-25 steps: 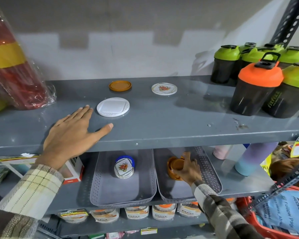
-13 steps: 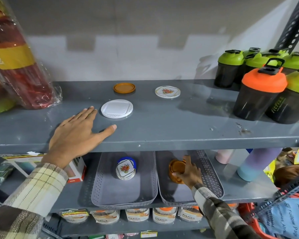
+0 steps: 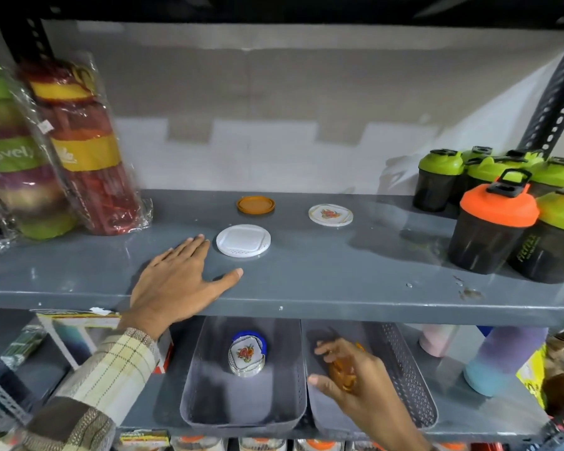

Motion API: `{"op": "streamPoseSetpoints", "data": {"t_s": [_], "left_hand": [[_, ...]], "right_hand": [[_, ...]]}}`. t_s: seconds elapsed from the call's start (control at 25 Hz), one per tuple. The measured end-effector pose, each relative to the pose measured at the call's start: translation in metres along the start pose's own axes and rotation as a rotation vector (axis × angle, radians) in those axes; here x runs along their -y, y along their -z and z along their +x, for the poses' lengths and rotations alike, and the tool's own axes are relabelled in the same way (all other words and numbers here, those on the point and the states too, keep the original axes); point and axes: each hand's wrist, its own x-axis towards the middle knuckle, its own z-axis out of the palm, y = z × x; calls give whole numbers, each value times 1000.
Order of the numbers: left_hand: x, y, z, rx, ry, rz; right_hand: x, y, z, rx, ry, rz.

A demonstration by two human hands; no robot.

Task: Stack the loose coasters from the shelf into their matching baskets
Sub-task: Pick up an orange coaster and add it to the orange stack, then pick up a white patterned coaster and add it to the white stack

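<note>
Three loose coasters lie on the grey upper shelf (image 3: 339, 275): an orange one (image 3: 255, 204) at the back, a white floral one (image 3: 330, 215) to its right, and a plain white perforated one (image 3: 243, 239) nearer me. My left hand (image 3: 176, 281) rests flat and open on the shelf, fingertips just left of the plain white coaster. On the shelf below, the left grey basket (image 3: 189, 395) holds a small stack of floral and blue coasters (image 3: 246, 353). My right hand (image 3: 362, 385) is inside the right grey basket (image 3: 404, 379), fingers curled around orange coasters (image 3: 342, 374).
Green- and orange-lidded shaker bottles (image 3: 492, 222) crowd the upper shelf's right end. Plastic-wrapped stacks of colourful containers (image 3: 88, 151) stand at its left end. Pastel bottles (image 3: 498, 362) sit right of the baskets, a box (image 3: 75, 333) to their left.
My right hand has drawn back toward me inside the right basket with the orange coasters. The view has tilted up. My left hand stays flat on the shelf.
</note>
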Motion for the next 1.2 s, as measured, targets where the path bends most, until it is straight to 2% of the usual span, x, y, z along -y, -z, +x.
{"op": "streamPoseSetpoints", "data": {"t_s": [0.16,0.28,0.4,0.56,0.76,1.0,1.2], "left_hand": [[-1,0,-1,-10,0,0],[0,-3,0,-14,-2,2],[0,-2,-1,-28,3,-29],[1,-1,-1,-46,-2,-40],[2,-3,1,-69,2,-40],[3,-5,2,-73,0,-28],[2,-4,0,-65,10,-44]], "right_hand": [[93,57,6,-103,194,66],[122,89,49,-215,301,59],[120,107,120,-269,196,49],[82,105,203,-184,-55,-41],[36,85,246,-209,-258,-267],[18,82,252,-266,-251,-291],[28,86,241,-357,-154,-251]]}}
